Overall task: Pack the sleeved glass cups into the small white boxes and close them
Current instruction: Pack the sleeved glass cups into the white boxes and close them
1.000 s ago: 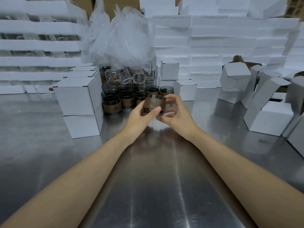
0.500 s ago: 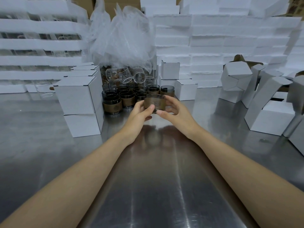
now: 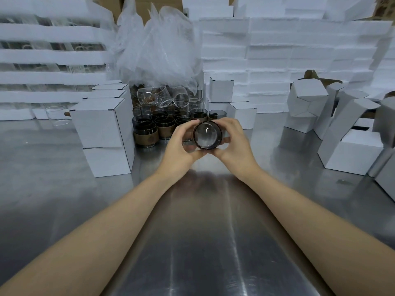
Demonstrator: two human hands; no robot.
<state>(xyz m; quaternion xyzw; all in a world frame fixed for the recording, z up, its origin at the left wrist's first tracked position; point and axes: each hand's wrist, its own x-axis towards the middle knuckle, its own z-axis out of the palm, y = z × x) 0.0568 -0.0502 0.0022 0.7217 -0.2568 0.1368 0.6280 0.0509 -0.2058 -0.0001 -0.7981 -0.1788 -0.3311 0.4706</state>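
Both hands hold one sleeved glass cup (image 3: pixel 207 135) above the steel table, tipped so its round glass base faces me. My left hand (image 3: pixel 181 144) grips its left side and my right hand (image 3: pixel 232 142) grips its right side, fingers curled over the rim. Behind them stands a cluster of several dark cups with brown sleeves (image 3: pixel 147 136). Closed small white boxes (image 3: pixel 100 122) are stacked at the left. Open, unfolded white boxes (image 3: pixel 352 150) stand at the right.
A clear plastic bag (image 3: pixel 158 50) covers plain glass cups (image 3: pixel 154 97) behind the cluster. White foam trays (image 3: pixel 47 52) and stacked foam blocks (image 3: pixel 288 60) line the back. The steel table (image 3: pixel 203 242) stretches toward me between my forearms.
The cup has been turned from upright, sleeve facing me, to lying on its side with the base facing me. Both hands stayed around it and rose slightly.
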